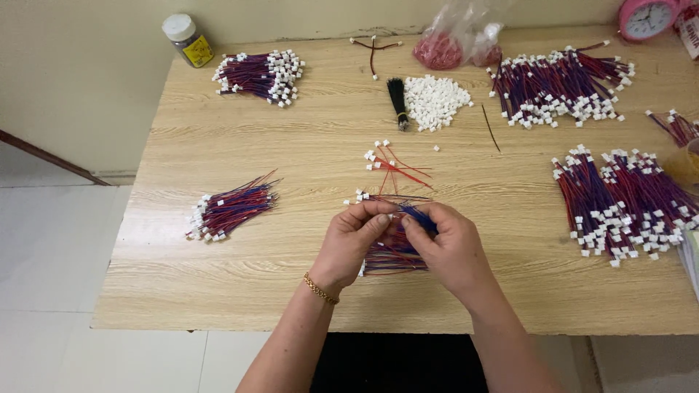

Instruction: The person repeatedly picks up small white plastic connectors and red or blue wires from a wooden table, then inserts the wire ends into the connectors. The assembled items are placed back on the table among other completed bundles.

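I see both hands meeting low over the middle of the wooden desk (218,291). My left hand (352,244) pinches thumb and forefinger toward the right hand (448,247), whose fingertips close on the blue and red wires (419,217) between them. What sits right at the pinch is too small for me to make out. Under both palms lies a loose wire bundle (389,256), mostly covered by the hands. A gold bracelet (320,288) circles the left wrist.

For containers, far beyond the left hand a small jar (188,40) with a white cap stands at the desk's back edge; I cannot tell its contents. Beyond the right hand a clear plastic bag (459,36) holds something red, blurred by the film. Just ahead of the hands lie a few loose red wires (397,169) with white plugs, and farther out a heap of white connectors (435,102) beside a black tied brush-like bunch (397,103).

Finished bundles lie left of the left hand (229,211), far ahead of it (258,75), far ahead of the right hand (557,87), and to its right (626,204). A pink clock (648,18) and another wire bunch (677,127) are cut off at the frame edge.
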